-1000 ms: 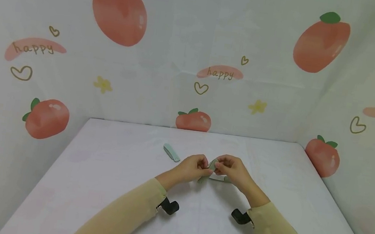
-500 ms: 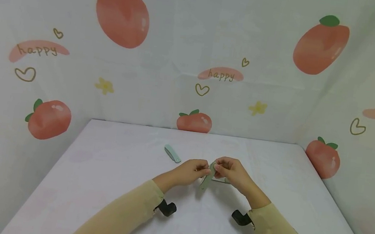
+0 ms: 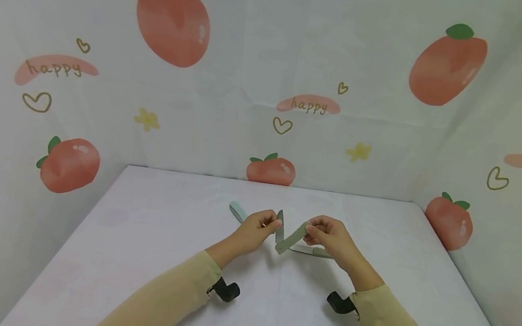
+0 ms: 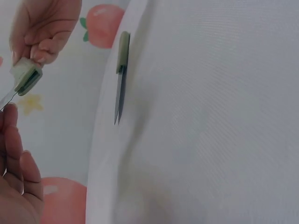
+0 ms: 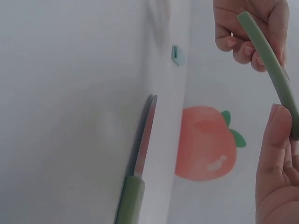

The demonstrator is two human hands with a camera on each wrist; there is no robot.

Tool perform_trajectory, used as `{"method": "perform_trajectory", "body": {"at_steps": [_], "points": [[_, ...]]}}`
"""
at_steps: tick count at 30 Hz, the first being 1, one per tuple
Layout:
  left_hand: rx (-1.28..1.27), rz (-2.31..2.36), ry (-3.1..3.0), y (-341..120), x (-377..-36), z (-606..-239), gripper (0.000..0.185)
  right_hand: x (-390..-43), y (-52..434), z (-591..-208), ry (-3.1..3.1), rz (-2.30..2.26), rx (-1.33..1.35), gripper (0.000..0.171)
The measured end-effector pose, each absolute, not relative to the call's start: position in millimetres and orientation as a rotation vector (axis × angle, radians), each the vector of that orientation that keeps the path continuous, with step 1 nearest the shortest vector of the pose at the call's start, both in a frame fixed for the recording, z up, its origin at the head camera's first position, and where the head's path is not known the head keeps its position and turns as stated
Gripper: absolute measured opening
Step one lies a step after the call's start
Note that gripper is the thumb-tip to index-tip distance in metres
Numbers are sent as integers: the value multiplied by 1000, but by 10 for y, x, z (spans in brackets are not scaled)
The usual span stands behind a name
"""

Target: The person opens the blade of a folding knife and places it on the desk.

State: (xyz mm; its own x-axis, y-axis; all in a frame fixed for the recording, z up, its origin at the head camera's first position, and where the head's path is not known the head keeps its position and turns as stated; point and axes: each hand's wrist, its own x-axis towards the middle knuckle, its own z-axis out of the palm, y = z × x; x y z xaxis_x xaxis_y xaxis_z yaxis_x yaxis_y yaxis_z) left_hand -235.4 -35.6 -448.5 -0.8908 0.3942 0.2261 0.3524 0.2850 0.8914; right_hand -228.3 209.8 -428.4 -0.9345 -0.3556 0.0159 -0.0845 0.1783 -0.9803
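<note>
— What have you got hold of?

— A folding knife [image 3: 287,235], half opened into a V. My right hand [image 3: 330,238] pinches the sage-green handle [image 3: 294,237] near its free end, thumb under and fingers curled over. My left hand [image 3: 255,228] pinches the tip of the grey blade [image 3: 280,226] between thumb and forefinger.

— How does it look?

— Slim and flat. The handle is a pale green bar with rounded ends; in the left wrist view its end shows a darker slot down the middle. The blade is thin, dull metal, and it stands nearly upright from the hinge, which is the lowest point.

— Where is it?

— Held in the air above the white table [image 3: 142,257], between my hands, roughly mid-table.

— Anything else nearby?

— A second knife [image 3: 313,251] lies open and flat on the cloth just under my right hand, same green handle, blade straight out. A small light-green folded one [image 3: 237,211] lies behind my left hand.
</note>
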Motion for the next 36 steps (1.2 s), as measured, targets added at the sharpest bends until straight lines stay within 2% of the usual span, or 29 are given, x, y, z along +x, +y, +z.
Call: {"method": "perform_trajectory", "body": {"at_steps": [7, 19, 24, 31, 36], "points": [[603, 1898, 2427, -427, -2376, -4501, 19, -2288, 2186, -4300, 2166, -1905, -347, 20], [410, 2112, 2336, -522, -2393, -4545, 22, -2270, 2236, -4293, 2029, -1999, -279, 4], [341, 2101, 2273, -560, -2380, -4512, 13, -2255, 2258, -4297, 2021, -1977, -291, 2], [302, 1934, 2278, -651, -2379, -4425, 14, -2285, 2293, -4298, 2115, -1785, -445, 28], [313, 1775, 2312, -727, -2410, -4371, 18, -2303, 2280, -4239, 2155, -1667, -500, 29]]}}
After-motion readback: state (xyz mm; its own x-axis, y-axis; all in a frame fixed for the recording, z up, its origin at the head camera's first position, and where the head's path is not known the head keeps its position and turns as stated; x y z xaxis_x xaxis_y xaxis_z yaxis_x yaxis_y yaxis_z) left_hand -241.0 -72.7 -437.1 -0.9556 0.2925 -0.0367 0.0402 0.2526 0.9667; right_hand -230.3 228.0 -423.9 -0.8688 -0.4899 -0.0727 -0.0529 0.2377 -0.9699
